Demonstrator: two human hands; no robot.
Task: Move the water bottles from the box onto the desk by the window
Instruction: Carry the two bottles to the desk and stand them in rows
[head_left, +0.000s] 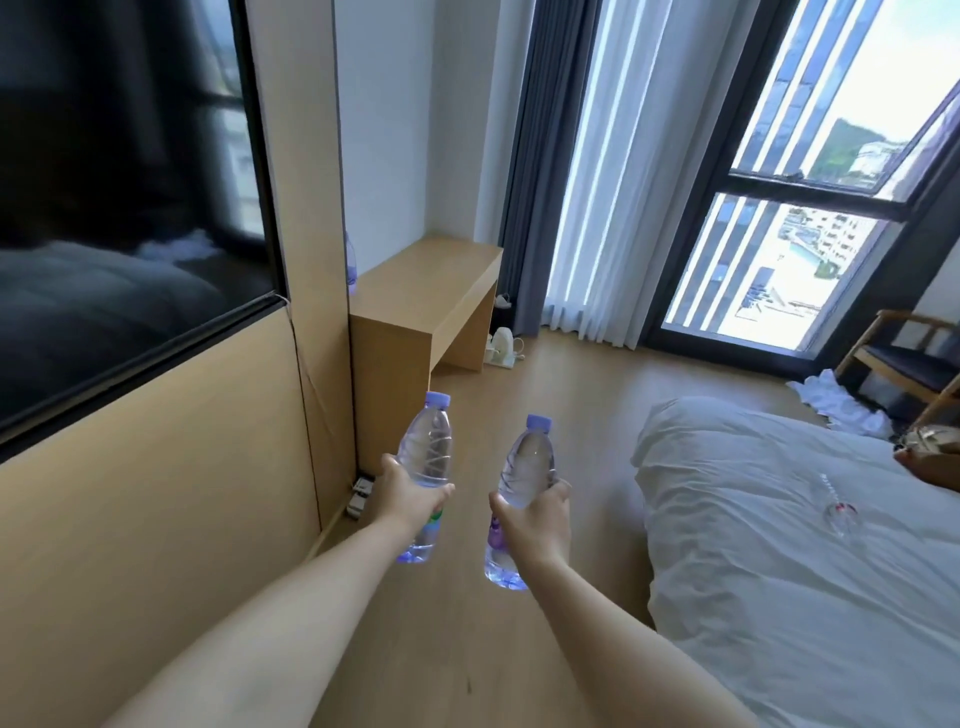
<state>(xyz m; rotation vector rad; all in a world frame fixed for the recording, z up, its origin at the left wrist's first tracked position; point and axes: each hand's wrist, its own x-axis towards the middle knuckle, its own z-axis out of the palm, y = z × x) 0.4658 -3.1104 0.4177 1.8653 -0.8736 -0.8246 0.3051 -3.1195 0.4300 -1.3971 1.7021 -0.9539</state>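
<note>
Two water bottles in the air at lower centre of the frame, one per hand. Left hand (413, 493) wrapped around the middle of the left bottle (426, 457), fingers curled tight on the label zone, cap tilted up and away. Right hand (530, 514) gripping the right bottle (524, 475) the same way, fingers closed around the waist, base hanging below the wrist. Both bottles clear, full of water by the look, so probably heavy and a little slippery.

Table (426, 291) at centre of the frame, beside the window (810, 208) and curtain (587, 182), well apart from the hands. One more bottle (351, 265) half hidden at the left edge of the table, behind the wooden wall panel. Box not in view.

Possible troubles from here:
- Slip of a bottle through the grip, since thin plastic gives under pressure; fall on the wooden floor (571, 374).
- Knock against the near corner of the table if brought in too low.
- Push against the half-hidden bottle when placing, with tipping as result, because of narrow top and little view behind the panel.
- Placing both at once: less control, risk of one landing tilted near the edge.
- Bed (779, 545) close at lower right, small risk of leg contact.
</note>
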